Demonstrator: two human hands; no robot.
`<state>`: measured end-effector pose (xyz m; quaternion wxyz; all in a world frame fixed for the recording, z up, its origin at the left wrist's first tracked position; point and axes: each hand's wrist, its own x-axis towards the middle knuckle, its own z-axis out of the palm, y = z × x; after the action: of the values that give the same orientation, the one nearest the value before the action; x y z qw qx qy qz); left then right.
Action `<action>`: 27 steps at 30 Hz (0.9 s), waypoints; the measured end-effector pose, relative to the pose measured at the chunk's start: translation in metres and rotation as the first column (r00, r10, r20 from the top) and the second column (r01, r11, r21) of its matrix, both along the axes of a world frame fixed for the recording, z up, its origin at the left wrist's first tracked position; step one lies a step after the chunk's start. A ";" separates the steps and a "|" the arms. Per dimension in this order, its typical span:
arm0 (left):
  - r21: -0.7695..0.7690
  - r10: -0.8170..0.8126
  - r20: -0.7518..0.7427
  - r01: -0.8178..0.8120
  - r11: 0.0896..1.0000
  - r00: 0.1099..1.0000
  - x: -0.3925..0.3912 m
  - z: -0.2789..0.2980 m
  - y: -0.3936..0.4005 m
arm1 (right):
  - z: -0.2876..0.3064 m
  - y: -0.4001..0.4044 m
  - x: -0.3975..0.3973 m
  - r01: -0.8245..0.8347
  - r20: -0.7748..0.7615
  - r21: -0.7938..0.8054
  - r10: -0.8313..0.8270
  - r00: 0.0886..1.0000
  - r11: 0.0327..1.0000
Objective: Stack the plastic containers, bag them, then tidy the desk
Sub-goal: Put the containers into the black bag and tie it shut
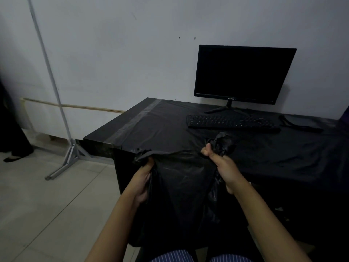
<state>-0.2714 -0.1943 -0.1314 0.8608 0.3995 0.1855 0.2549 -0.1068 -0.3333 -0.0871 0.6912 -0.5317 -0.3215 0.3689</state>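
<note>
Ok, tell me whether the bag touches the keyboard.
Apart. The head view shows bare desk cover between the bag top, gripped by the right hand, and the keyboard.

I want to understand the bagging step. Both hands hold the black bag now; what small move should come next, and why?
Probably cross the two gathered ends to start a knot. The left hand and the right hand each grip a bunched top corner of the black bag, which hangs between them in front of the desk. What it holds is hidden.
</note>
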 end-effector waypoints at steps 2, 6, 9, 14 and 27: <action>0.011 -0.065 0.046 0.064 0.998 0.997 0.000 0.003 -0.003 | -0.003 0.000 -0.002 0.007 0.014 0.012 -0.007 1.000 1.000; 0.123 -0.122 0.048 0.115 0.986 0.991 0.000 0.006 -0.006 | -0.005 0.005 -0.003 0.052 0.059 0.011 -0.052 0.997 0.999; 0.261 -0.161 0.038 0.146 0.954 0.986 -0.004 0.007 -0.004 | -0.010 0.013 0.000 0.319 0.030 -0.014 -0.318 0.948 0.948; 0.240 -0.163 0.169 0.120 0.963 0.972 0.001 0.018 -0.012 | -0.009 0.011 -0.002 0.313 0.285 -0.178 -0.256 0.924 0.933; 0.170 0.142 -0.029 -0.135 0.976 0.989 0.028 0.029 -0.028 | -0.003 -0.004 -0.019 -0.016 -0.018 0.112 0.018 1.000 0.994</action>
<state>-0.2436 -0.2228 -0.1026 0.8004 0.4616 0.2084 0.3207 -0.1263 -0.3377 -0.0903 0.7198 -0.4858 -0.3397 0.3613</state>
